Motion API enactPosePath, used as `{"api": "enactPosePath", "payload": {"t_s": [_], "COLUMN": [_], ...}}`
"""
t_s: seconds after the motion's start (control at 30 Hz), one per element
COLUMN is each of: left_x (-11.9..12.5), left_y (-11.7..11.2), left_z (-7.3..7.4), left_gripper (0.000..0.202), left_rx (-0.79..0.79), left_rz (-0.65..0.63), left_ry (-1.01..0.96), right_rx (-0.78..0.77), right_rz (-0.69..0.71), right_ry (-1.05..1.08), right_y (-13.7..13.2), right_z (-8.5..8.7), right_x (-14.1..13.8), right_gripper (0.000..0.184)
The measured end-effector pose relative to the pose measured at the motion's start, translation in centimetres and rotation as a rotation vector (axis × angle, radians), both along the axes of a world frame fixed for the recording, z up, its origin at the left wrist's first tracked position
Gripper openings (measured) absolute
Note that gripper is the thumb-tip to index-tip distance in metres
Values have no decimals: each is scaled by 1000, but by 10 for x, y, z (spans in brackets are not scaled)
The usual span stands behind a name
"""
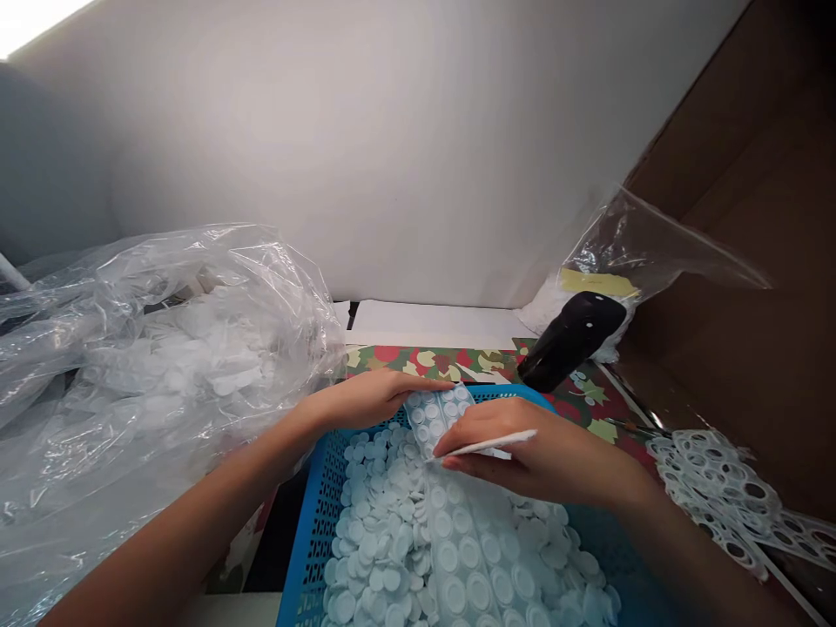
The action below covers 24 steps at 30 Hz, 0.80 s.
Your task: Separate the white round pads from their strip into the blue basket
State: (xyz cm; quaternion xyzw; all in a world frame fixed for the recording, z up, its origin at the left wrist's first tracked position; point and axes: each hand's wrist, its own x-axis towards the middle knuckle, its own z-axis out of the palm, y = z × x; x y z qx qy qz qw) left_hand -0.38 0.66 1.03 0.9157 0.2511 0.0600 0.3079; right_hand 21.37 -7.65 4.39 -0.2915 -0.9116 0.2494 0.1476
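Note:
My left hand (pixel 372 396) holds the far end of a white strip of round discs (pixel 450 522), fingers pinched on its top edge. My right hand (pixel 522 448) grips a thin white stick (pixel 487 447) whose tip touches the strip near its upper part. The strip runs down over a blue plastic basket (pixel 313 514) filled with several loose white discs (pixel 379 540).
A large clear plastic bag of white material (pixel 163 348) lies at the left. A black handheld device (pixel 568 340) and a clear bag with a yellow label (pixel 597 283) sit behind the basket. Punched-out white strips (pixel 718 496) lie at the right beside a brown cardboard wall (pixel 751 218).

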Motion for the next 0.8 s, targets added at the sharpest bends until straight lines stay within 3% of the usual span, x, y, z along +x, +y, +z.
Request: {"api": "enactPosePath", "payload": {"t_s": [0.4,0.8], "left_x": [0,0], "left_y": [1,1], "left_z": [-1,-2], "left_gripper": [61,59], "left_rx": [15,8], "left_rz": [9,12], "left_ry": [-10,-11], "right_rx": [53,57], "right_rz": [-22,-7], "right_ry": [64,31], "right_y": [-4,-1], "right_z": [9,5], "right_x": [2,1], "right_gripper": [20,19]}}
